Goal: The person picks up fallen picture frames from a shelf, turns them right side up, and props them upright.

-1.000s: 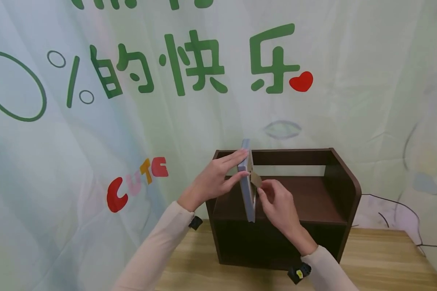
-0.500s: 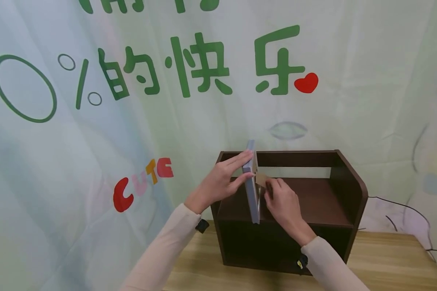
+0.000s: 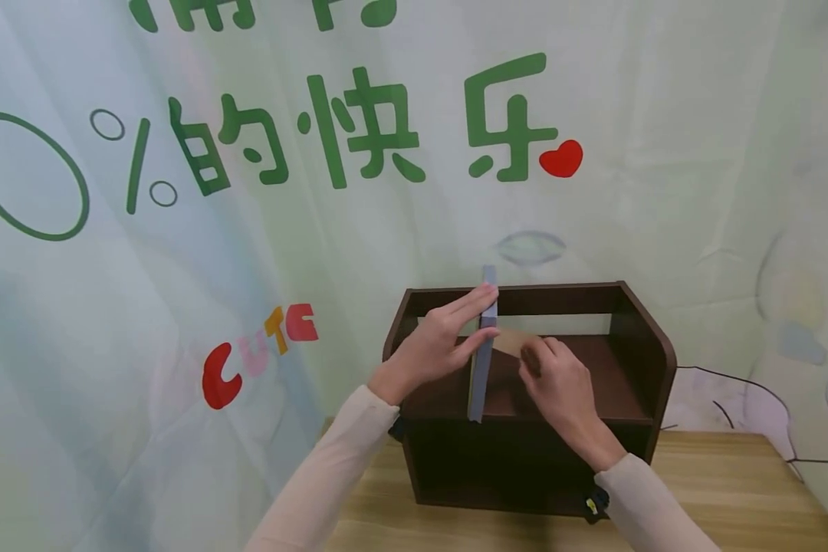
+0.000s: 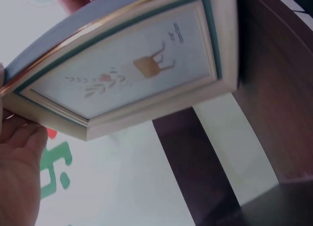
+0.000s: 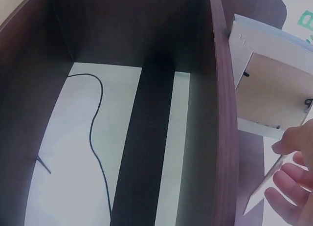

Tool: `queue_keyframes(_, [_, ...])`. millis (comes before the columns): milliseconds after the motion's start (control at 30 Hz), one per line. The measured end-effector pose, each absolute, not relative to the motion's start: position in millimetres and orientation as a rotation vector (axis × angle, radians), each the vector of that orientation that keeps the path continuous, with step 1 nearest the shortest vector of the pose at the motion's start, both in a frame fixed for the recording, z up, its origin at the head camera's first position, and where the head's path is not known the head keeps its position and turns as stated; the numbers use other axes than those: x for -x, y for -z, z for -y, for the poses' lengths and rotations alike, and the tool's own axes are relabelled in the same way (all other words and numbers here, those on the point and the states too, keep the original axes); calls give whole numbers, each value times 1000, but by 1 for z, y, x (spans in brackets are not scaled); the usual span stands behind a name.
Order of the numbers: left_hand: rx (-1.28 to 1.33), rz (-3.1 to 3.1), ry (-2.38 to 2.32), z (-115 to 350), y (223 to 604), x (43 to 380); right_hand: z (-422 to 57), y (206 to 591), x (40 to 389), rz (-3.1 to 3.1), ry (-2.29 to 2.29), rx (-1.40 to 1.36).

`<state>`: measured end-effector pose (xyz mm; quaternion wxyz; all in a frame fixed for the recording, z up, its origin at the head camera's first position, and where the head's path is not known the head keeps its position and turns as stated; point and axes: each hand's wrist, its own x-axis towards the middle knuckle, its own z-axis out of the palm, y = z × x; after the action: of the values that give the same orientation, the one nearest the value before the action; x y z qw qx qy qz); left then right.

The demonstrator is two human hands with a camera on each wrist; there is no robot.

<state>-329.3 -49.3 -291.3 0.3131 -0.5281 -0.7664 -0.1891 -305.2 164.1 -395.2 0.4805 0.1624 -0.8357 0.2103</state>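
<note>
A picture frame (image 3: pixel 483 368) with blue-grey sides stands nearly edge-on to me in the head view, over the front of a dark brown shelf unit (image 3: pixel 638 391). My left hand (image 3: pixel 435 345) grips its near edge, fingers above and thumb lower down. In the left wrist view the frame's front (image 4: pixel 161 84) shows a pale drawing of a plant in a legged pot, with that hand (image 4: pixel 19 172) at one end. My right hand (image 3: pixel 562 383) pinches the brown stand flap (image 3: pixel 512 341), angled out from the frame. The right wrist view shows the frame's brown backing (image 5: pixel 274 91).
The shelf unit has an upper deck with raised sides, a back rail (image 3: pixel 559 299) and a lower compartment (image 5: pixel 146 113). It stands on a wood-grain table (image 3: pixel 731 475). Behind hangs a printed cloth (image 3: pixel 697 153) with green characters.
The stand flap has swung farther out from the frame's back as my right hand moved right with it. The frame has turned more edge-on, still in my left hand.
</note>
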Motion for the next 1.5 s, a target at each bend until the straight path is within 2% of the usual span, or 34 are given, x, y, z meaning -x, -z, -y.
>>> queue_keyframes(367, [1470,2018,384,13,293,329,-179,405,302,2078,-602,-363])
queue_keyframes(667, [1492,2002,322,2,298,330,-180,413,298,2093,-636,-331])
queue_keyframes(900, [1507,2012,383,-2,300,329,-183,416,296,2084,-614,-312])
queue_keyframes(1100, [1511,2115,584,0,301,327,-177,412,280,2062,-716,-343])
queue_keyframes(1267, [1405,2188,800,3,301,334,-164,408,260,2037,-926,-404])
queue_keyframes(1500, [1147,2304,862,1,311,367,-142,407,239,2107,-1195,-289])
